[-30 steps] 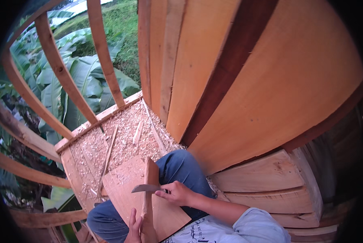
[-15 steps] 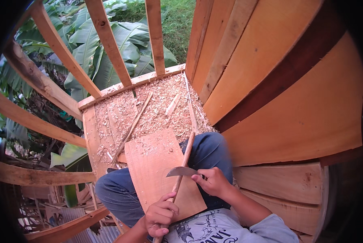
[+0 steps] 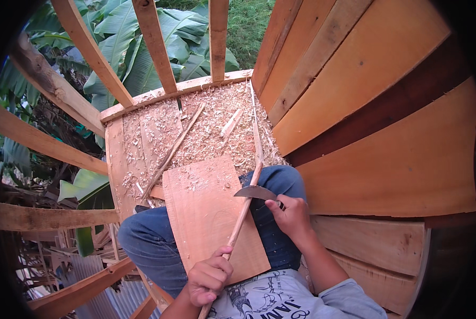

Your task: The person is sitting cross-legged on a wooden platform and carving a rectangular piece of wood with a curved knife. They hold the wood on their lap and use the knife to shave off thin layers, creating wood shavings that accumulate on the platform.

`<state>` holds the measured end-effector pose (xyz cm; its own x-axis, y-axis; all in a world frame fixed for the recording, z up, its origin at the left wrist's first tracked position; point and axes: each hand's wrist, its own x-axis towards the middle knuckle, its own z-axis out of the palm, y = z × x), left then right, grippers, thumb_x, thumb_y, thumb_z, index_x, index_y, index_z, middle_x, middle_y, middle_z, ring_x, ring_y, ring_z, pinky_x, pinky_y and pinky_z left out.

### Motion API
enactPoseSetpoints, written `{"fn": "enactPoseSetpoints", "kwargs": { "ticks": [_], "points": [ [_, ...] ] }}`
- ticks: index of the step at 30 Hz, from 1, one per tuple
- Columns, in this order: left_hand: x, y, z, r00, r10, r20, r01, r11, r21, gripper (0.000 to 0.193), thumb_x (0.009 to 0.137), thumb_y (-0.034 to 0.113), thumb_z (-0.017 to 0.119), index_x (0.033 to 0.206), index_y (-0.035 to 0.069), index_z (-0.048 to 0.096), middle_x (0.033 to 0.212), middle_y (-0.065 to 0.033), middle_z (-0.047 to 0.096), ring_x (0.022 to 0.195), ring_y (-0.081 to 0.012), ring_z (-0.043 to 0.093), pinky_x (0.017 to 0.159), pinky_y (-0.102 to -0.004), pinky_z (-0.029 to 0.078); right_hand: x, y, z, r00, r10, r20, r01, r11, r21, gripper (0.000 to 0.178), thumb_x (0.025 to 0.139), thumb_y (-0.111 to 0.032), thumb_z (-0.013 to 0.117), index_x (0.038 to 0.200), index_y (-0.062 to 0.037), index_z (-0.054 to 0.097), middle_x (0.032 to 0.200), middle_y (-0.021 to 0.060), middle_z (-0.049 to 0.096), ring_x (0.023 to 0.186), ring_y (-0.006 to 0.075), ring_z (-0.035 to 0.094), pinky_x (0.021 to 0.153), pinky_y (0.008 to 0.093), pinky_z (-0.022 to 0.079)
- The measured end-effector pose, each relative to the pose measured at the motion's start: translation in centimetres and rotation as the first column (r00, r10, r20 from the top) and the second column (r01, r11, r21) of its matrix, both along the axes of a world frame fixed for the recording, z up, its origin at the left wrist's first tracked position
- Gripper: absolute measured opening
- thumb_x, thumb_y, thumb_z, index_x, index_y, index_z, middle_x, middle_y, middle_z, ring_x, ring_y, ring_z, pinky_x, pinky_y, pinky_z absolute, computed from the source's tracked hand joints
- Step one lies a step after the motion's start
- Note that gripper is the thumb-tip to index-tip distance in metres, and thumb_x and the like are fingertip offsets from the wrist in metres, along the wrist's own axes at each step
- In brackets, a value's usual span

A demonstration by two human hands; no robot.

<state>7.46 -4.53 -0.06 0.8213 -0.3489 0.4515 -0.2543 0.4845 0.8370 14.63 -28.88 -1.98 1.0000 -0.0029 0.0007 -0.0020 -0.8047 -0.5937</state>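
Note:
My left hand is wrapped round the lower part of a long, thin wooden stick, which slants up and away to the right over my lap. In my right hand is a short knife with a curved, dark metal blade. That blade lies across the stick well above my left hand, and its handle is mostly hidden by my fingers. Beneath the stick, a wooden board rests on my lap between my knees, with a few shavings on its far end.
Curled wood shavings cover the plank floor ahead. Another stick and a split wood piece lie among them. Wooden rails stand at the front and left, with banana leaves beyond. A plank wall rises on the right.
The knife and my right hand have moved up along the stick, away from my left hand. My left hand keeps its hold on the stick. The whole view has shifted slightly.

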Motion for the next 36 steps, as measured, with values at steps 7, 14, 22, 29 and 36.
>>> {"fn": "enactPoseSetpoints", "kwargs": {
  "ticks": [7,14,22,29,36],
  "points": [
    [-0.1,0.1,-0.2,1.000,-0.008,-0.013,0.007,0.999,-0.053,0.042,0.078,0.029,0.051,0.046,0.006,0.038,0.048,-0.0042,0.038,0.064,-0.0230,0.050,0.109,-0.0479,0.022,-3.1,1.3,1.8,0.972,0.205,-0.119,-0.192,0.975,0.114,0.050,0.086,-0.048,0.065,0.066,-0.0035,0.059,0.056,0.0170,0.056,0.056,0.0371,0.060,0.050,0.0432,0.046],
    [-0.2,0.0,0.0,0.998,0.019,-0.061,-0.022,0.999,-0.046,0.042,0.079,0.028,0.050,0.046,0.005,0.038,0.048,-0.0041,0.038,0.063,-0.0231,0.050,0.109,-0.0485,0.023,-2.2,0.3,-0.3,0.994,0.103,-0.029,-0.103,0.995,-0.002,0.054,0.085,-0.052,0.064,0.063,-0.0040,0.055,0.054,0.0159,0.055,0.054,0.0371,0.060,0.048,0.0435,0.045],
    [-0.2,0.1,0.0,0.997,0.021,-0.078,-0.027,0.997,-0.075,0.041,0.079,0.027,0.051,0.047,0.005,0.039,0.049,-0.0047,0.039,0.064,-0.0235,0.050,0.109,-0.0486,0.023,-0.3,-1.1,-0.9,0.990,-0.113,-0.086,0.121,0.988,0.095,0.054,0.088,-0.048,0.063,0.064,0.0001,0.055,0.055,0.0208,0.051,0.055,0.0396,0.058,0.047,0.0422,0.041],
    [-0.1,0.4,-0.1,0.997,0.046,-0.056,-0.047,0.999,-0.020,0.038,0.080,0.021,0.051,0.047,0.004,0.042,0.049,-0.0052,0.043,0.065,-0.0251,0.057,0.107,-0.0516,0.030,-4.8,2.0,2.7,0.945,0.290,-0.149,-0.272,0.954,0.127,0.047,0.083,-0.044,0.069,0.064,-0.0033,0.057,0.056,0.0144,0.055,0.053,0.0343,0.059,0.048,0.0399,0.044],
    [-0.5,0.7,0.6,0.992,0.111,-0.061,-0.109,0.993,0.042,0.035,0.081,0.015,0.050,0.048,0.004,0.045,0.049,-0.0065,0.046,0.062,-0.0272,0.062,0.102,-0.0539,0.036,-1.8,0.4,-0.1,0.996,0.093,-0.001,-0.093,0.995,-0.027,0.050,0.085,-0.046,0.067,0.064,-0.0027,0.055,0.055,0.0161,0.053,0.053,0.0345,0.059,0.047,0.0401,0.043]
  ]
}}
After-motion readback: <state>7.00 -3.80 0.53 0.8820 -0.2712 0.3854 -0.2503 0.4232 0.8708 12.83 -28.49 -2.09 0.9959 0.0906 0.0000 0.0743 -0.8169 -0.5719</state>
